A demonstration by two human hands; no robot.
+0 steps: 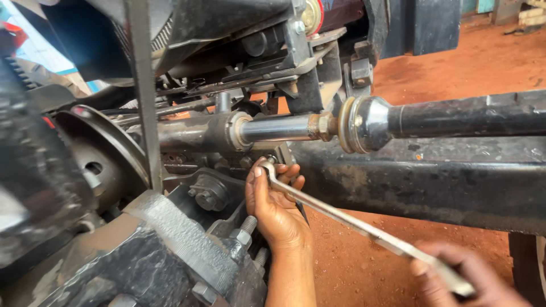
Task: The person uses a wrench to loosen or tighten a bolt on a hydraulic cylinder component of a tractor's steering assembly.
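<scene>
Ring spanner (364, 227): head seated on a fastener just below the steering cylinder rod (273, 128), long axis running down-right from it. Left hand (276, 207) cups the head, fingers curled around it. Right hand (466, 278) clenches the handle's far end. Axle beam (432, 182) lies behind.

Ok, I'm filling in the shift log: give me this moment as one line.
left hand: steadies spanner head at fitting | right hand: grips spanner handle end | above: steel rod, black beam

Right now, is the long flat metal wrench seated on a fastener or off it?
Seated: the long flat metal wrench has its ring end at a fastener under the steel rod, steadied by the left hand.
</scene>
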